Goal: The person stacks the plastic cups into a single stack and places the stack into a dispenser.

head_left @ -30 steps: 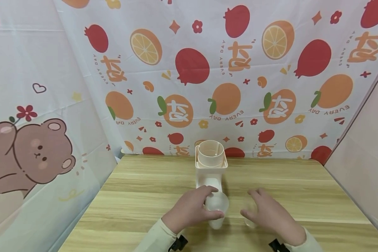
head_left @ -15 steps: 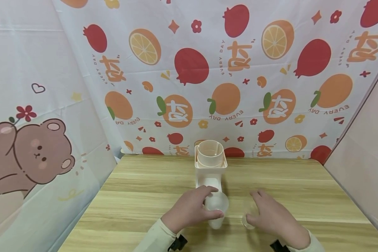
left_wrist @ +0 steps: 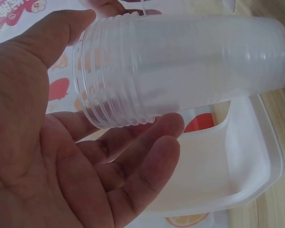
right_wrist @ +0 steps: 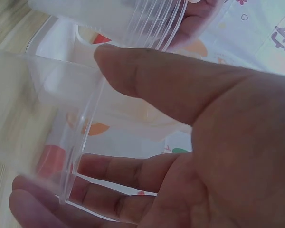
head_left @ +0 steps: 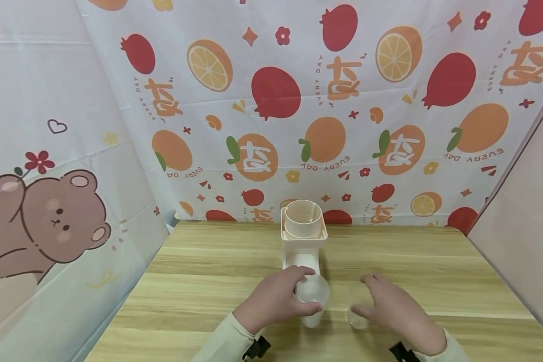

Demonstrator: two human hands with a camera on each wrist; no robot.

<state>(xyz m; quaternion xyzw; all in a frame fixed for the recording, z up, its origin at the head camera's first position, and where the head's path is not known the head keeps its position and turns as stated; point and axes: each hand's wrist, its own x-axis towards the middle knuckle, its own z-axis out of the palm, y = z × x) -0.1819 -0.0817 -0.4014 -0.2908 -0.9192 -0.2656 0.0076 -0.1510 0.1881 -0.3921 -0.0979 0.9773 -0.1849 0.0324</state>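
Gripping a nested stack of clear cups (left_wrist: 180, 61) in the left hand (head_left: 276, 299), close to the bunched rims: thumb over one side, fingers bent round the other, spread about as wide as the mouth. Presumably taken there because stiffened by several lips together; likely less prone to buckling than lower down on the thin walls.

Holding a single clear cup (right_wrist: 38, 118) at its rim in the right hand (head_left: 391, 306): thumb and fingers on opposite sides of the mouth, only partly bent. Probably held lightly, being thin-walled and easily squeezed out of round. Located just right of the stack, apart from it, perhaps to avoid knocking rims. Cannot tell from these views whether either base meets the wooden table (head_left: 199, 281).

Beyond the stack, in head view: a cream-white stand (head_left: 304, 246), upright at mid-table, with a round sleeve (head_left: 303, 229) seated in its squared top, mouth upward. Placed centrally, likely for equal reach by both hands. Partly hidden by hand and stack; cannot judge contact. Farther back: fruit-printed cloth (head_left: 240, 120), hung behind the table, probably as a screen.
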